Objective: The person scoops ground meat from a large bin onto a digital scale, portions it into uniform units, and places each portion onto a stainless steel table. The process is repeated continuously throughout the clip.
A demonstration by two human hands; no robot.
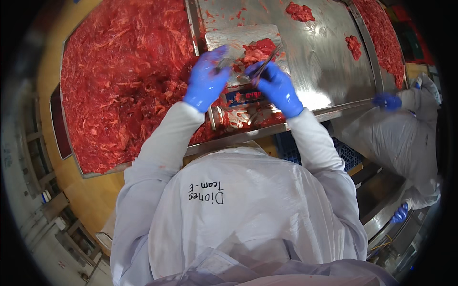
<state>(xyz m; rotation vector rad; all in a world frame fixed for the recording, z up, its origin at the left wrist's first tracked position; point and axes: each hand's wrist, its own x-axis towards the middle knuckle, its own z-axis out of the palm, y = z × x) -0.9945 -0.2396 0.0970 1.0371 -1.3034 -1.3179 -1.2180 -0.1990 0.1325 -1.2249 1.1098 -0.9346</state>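
Note:
My left hand, in a blue glove, is at the left side of a steel scale plate. Its fingers are apart and blurred, and no held thing shows between them. In my right hand, also gloved in blue, is a slim metal two-bladed tool, apparently scissors or tweezers. The tool's tip slants up beside a pile of raw red meat on the plate. Below the plate, between my wrists, the scale's display shows lit red digits, with meat scraps on its panel.
A large mass of shredded raw meat fills the left side. Two small meat clumps, one farther back and one to the right, lie on the steel table. More meat lies beyond a metal divider. A co-worker in white stands at right.

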